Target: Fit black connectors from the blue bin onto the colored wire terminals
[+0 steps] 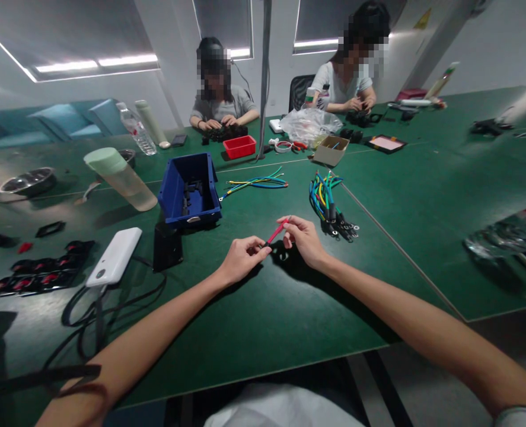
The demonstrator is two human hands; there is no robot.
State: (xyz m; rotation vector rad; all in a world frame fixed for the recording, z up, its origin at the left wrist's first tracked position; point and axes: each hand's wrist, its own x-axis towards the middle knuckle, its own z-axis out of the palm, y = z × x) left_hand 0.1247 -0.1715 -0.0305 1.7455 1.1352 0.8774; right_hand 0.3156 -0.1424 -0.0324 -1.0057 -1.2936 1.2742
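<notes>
Between my two hands runs a short, thin red piece with a black end [276, 232], which looks like a cable. My left hand [244, 258] has its thumb and fingers closed on the black end. The red end is pinched in my right hand [304, 240]. Both hands are just above the green table. Beyond my right hand lies a bundle of blue, green and yellow wires [322, 198] with black sleeves and metal ring terminals. More loose wires [258, 182] lie farther back, between the bundle and a blue bin [167, 198].
Left of my hands are a black phone [167, 248], a white power bank [115, 256] with a black cable, and a green-lidded bottle [129, 184]. A red tray [239, 147] and an open cardboard box [330, 152] stand farther back. Two people sit across the table [263, 332].
</notes>
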